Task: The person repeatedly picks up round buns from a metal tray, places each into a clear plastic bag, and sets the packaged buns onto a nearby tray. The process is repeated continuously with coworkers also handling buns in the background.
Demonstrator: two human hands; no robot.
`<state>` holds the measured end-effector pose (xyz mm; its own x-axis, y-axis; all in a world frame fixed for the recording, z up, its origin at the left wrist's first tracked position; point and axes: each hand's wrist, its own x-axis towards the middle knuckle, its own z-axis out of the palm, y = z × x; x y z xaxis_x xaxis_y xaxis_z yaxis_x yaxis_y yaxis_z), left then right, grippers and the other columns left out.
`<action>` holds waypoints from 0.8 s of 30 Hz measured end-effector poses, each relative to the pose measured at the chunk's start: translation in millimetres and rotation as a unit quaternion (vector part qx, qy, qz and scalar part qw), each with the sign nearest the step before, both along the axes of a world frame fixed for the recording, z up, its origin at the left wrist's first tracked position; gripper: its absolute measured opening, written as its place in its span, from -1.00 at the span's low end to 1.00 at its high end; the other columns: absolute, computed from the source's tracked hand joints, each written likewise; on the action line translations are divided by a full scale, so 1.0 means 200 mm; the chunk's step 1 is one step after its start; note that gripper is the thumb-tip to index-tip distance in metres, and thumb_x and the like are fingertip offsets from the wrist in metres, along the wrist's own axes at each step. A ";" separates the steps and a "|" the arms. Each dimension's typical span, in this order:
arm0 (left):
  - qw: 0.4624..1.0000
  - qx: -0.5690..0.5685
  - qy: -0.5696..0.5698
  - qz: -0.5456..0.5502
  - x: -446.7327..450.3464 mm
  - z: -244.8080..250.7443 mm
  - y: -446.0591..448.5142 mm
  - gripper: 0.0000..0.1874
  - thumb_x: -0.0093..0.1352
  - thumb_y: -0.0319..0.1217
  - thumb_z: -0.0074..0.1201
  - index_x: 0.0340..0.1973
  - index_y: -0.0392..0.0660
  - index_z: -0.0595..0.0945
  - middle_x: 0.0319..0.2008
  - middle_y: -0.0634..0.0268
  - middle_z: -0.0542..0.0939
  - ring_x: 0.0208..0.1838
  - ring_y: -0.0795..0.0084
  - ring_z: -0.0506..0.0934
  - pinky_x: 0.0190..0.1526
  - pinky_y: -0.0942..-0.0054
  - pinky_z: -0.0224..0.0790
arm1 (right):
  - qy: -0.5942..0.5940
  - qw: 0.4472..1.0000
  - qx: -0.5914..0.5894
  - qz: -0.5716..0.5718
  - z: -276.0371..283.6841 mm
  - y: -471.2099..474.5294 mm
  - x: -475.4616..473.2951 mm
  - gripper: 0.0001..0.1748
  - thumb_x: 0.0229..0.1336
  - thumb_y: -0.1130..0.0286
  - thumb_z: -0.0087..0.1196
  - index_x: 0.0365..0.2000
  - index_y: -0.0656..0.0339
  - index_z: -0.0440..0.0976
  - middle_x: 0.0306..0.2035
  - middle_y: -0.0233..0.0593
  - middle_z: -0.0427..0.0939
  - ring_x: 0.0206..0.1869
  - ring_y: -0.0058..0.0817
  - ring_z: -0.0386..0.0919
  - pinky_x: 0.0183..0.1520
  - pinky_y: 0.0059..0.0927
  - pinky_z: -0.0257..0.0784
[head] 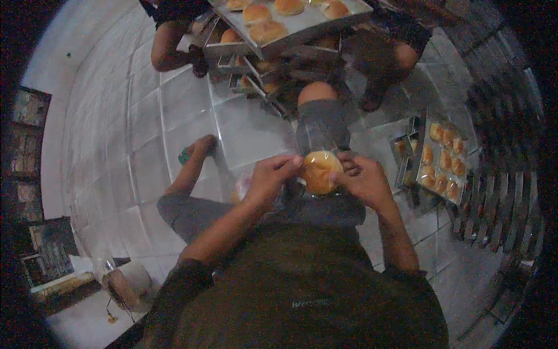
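A round golden bun (321, 172) in a shiny clear plastic wrapper is held over my lap, between both hands. My left hand (271, 175) pinches the wrapper's left edge between thumb and fingertips. On the other side, my right hand (364, 178) grips the bun, its thumb lying on the bun's lower right and its fingers curled at the edge. Partly behind my left wrist there is a pale plastic item (244, 183), too blurred to identify.
Ahead, metal trays of buns are stacked, the top tray (301, 28) highest, with other people's limbs (172, 48) around them. To the right, a tray of elongated rolls (444, 159) tops another stack beside dark metal racking (501, 205). Tiles cover the floor (183, 104).
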<state>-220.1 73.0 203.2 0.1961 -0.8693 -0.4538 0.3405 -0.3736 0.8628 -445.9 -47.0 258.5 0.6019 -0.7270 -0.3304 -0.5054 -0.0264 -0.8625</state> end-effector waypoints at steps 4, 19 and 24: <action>0.995 -0.005 -0.065 0.079 0.02 -0.10 -0.13 -0.63 0.44 -0.16 0.30 -0.15 -0.28 0.75 -0.35 0.32 0.69 -0.32 0.56 0.55 -0.14 0.49 0.46 | -0.072 0.992 -0.049 -0.092 -0.11 -0.19 0.04 -0.55 0.20 0.22 0.37 -0.01 0.33 0.66 -0.20 -0.17 0.75 -0.23 -0.49 0.69 -0.02 -0.40 0.58; 0.981 -0.079 -0.072 0.162 0.13 0.17 -0.18 -0.87 0.33 -0.44 0.37 -0.31 -0.25 0.76 -0.32 0.29 0.69 -0.21 0.50 0.61 -0.09 0.48 0.46 | -0.295 0.915 0.160 -0.225 -0.11 -0.24 0.09 -0.81 0.05 0.32 0.40 -0.51 0.14 0.61 -0.55 -0.49 0.54 -0.54 -0.65 0.38 -0.44 -0.53 0.22; 0.994 -0.021 -0.107 0.021 0.08 0.05 0.08 -0.85 0.32 -0.41 0.37 -0.33 -0.27 0.78 -0.33 0.27 0.70 -0.21 0.50 0.60 -0.10 0.46 0.46 | -0.072 0.985 0.094 -0.124 -0.18 -0.04 -0.19 -0.87 0.06 0.41 0.36 -0.42 0.25 0.65 -0.44 -0.39 0.63 -0.38 -0.69 0.51 -0.27 -0.57 0.36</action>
<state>-204.3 89.6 212.5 0.3206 -0.8756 -0.3612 0.1611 -0.3253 0.9318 -483.1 -54.4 222.1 0.4639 -0.7918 -0.3972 -0.3477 0.2497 -0.9038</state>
